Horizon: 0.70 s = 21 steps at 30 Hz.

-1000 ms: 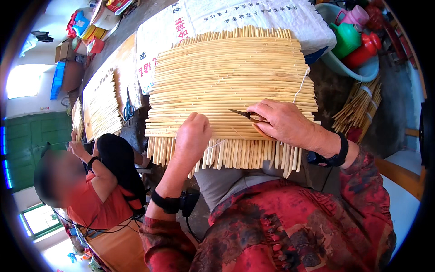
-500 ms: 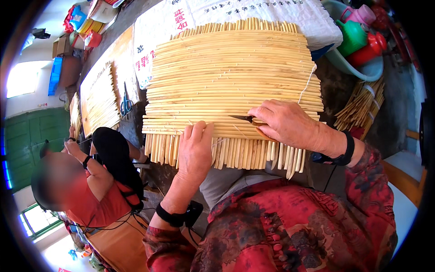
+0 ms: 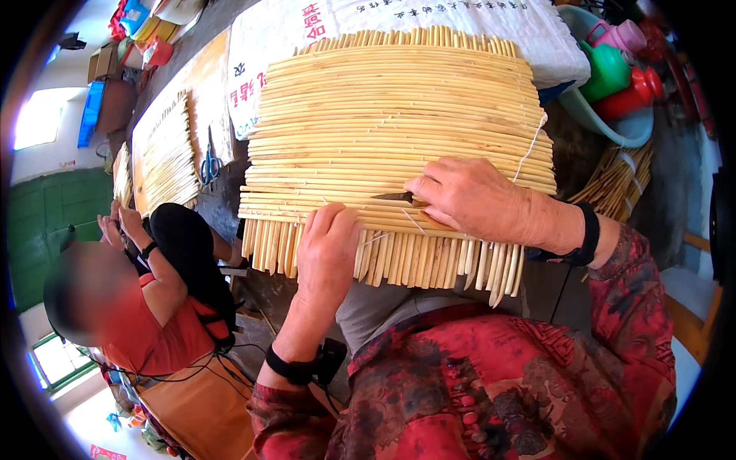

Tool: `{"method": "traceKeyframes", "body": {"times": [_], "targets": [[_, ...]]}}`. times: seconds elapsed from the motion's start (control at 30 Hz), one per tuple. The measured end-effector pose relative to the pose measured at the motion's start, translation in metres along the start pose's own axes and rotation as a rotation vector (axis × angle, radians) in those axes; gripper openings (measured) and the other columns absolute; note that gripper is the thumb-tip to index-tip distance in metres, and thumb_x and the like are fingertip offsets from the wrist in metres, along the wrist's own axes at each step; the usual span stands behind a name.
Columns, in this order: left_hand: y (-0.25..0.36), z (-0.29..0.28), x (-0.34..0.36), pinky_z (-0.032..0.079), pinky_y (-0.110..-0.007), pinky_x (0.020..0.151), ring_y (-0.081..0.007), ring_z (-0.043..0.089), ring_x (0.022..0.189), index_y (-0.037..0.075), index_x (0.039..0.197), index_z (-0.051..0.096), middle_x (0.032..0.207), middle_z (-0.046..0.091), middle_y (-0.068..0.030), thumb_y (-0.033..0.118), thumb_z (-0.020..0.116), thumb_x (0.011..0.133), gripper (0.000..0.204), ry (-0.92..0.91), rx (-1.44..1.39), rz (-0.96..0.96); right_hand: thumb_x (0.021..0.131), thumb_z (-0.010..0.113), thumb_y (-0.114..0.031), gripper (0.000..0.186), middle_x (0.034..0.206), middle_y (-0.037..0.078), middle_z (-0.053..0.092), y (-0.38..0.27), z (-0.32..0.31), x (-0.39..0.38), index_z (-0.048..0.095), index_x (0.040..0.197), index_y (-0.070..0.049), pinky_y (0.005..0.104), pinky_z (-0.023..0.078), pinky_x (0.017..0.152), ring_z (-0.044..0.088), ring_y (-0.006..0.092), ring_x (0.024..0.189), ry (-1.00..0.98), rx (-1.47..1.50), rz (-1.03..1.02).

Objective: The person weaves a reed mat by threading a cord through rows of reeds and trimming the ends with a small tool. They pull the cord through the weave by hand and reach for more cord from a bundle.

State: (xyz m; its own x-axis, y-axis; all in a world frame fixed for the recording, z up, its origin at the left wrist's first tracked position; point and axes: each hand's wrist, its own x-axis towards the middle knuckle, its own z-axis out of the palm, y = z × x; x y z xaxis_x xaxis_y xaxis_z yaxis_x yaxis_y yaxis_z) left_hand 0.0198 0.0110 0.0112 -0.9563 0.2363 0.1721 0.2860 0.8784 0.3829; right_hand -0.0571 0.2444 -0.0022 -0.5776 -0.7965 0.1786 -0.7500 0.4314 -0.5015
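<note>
Along the near edge of the stick mat, the left hand is laid with fingers bent (whether anything is pinched cannot be told). Right of it, over the mat's nearer rows, a dark-bladed tool is gripped by the right hand. White cloth is spread beneath the mat's far part; left of the mat, blue-handled scissors are set.

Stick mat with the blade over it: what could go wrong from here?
The pointed blade in the right hand aims toward the side where the left hand rests, so a slip might nick it. The blade also sits close to a short white thread, which could be cut by mistake. The white string on the right of the mat might snag.
</note>
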Motion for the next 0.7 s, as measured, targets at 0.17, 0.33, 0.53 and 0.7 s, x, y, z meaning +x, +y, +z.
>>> {"method": "traceKeyframes", "body": {"times": [0.17,0.33,0.53,0.7], "targets": [[-0.004,0.001,0.021,0.047,-0.037,0.068,-0.0273,0.057,0.079,0.004,0.082,0.054,0.084,0.052,-0.0089,0.006,0.058,0.074,0.010,-0.120,0.194,0.142,0.076,0.069,-0.012,0.037,0.085,0.011,0.056,-0.001,-0.007,-0.004,0.056,0.109,-0.004,0.0386,0.050,0.069,0.059,0.0298,0.084,0.037,0.063,0.029],[-0.006,-0.001,0.025,0.046,-0.034,0.062,-0.0218,0.054,0.072,0.007,0.073,0.049,0.076,0.045,-0.0074,0.007,0.058,0.067,0.011,-0.215,0.355,0.369,0.076,0.069,-0.010,0.039,0.087,0.011,0.057,0.000,-0.013,-0.014,0.055,0.112,-0.004,0.0393,0.050,0.069,0.059,0.0302,0.084,0.035,0.077,0.091],[-0.011,-0.003,0.030,0.046,-0.032,0.060,-0.0203,0.052,0.070,0.007,0.073,0.050,0.075,0.045,-0.0064,0.007,0.058,0.066,0.010,-0.237,0.356,0.476,0.076,0.068,-0.009,0.039,0.088,0.012,0.058,0.002,-0.015,-0.013,0.055,0.113,-0.003,0.0390,0.050,0.069,0.059,0.0299,0.084,0.057,0.069,0.105],[-0.014,-0.007,0.039,0.048,-0.035,0.060,-0.0219,0.053,0.068,0.007,0.073,0.050,0.076,0.045,-0.0076,0.005,0.057,0.069,0.008,-0.268,0.281,0.529,0.078,0.068,-0.014,0.032,0.087,0.012,0.057,0.003,-0.016,-0.014,0.055,0.106,-0.003,0.0385,0.051,0.069,0.060,0.0293,0.085,0.095,0.083,0.103]]}}
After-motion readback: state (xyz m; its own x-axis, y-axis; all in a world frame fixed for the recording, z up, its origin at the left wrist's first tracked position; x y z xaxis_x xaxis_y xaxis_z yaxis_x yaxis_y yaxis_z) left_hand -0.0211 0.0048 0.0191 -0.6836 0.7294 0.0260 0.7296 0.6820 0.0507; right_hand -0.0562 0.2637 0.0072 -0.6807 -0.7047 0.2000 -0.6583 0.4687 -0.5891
